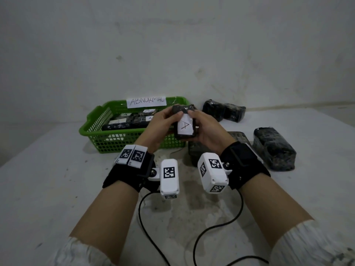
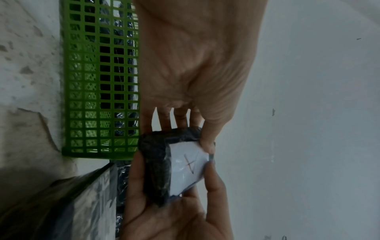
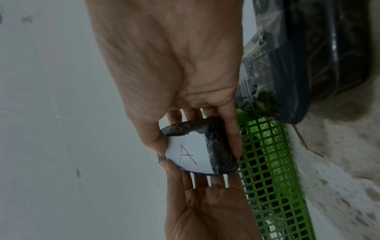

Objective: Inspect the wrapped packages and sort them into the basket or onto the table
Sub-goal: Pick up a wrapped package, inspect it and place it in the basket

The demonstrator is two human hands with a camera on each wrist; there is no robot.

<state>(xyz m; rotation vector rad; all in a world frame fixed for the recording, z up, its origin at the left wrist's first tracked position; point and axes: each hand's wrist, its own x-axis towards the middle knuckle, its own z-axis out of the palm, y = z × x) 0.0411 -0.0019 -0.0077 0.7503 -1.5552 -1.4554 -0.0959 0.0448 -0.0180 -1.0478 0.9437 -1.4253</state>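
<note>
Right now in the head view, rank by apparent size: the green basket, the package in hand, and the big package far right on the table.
1. Green basket
2. Big package far right
3. Package in hand, though it sits higher and nearer the camera, so its real size is unsure.

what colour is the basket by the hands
Green, a plastic grid; clearest in the head view.

The basket holding packages sits left of loose packages on the table.

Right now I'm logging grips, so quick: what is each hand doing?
Left hand: grips the wrapped package labelled A, thumb on top.
Right hand: grips the same package from the other side.
</note>
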